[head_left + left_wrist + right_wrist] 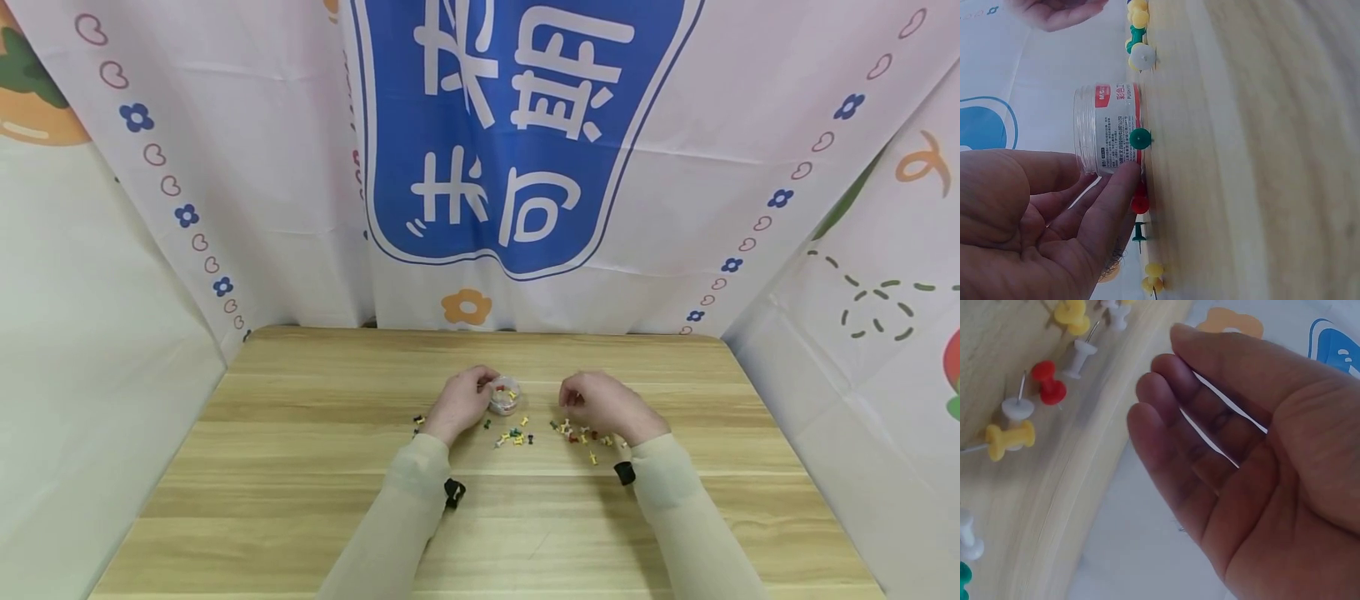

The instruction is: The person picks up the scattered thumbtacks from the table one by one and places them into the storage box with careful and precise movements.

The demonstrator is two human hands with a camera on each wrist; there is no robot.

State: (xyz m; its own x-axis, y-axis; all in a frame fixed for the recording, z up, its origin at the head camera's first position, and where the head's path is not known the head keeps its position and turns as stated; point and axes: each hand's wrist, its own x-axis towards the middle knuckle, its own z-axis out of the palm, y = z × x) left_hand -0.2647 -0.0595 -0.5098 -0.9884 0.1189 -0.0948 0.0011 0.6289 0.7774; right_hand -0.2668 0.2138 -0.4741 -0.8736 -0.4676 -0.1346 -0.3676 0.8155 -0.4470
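A small clear plastic jar (505,408) with a printed label stands upright on the table, a few red and yellow push pins inside it. My left hand (459,402) holds its left side; in the left wrist view the thumb is at the rim and the fingers lie along the wall of the jar (1116,119). To the right, my right hand (606,404) hovers over scattered push pins. Its fingers are loosely bent, with nothing visible between them in the right wrist view. A red push pin (1049,382) and a yellow push pin (1010,439) lie near those fingertips.
Loose push pins, such as a yellow one (594,458), lie in front of the jar and below the right hand. A few dark ones (418,419) are left of the left hand. The wooden table (300,500) meets a printed cloth (315,283) at the back.
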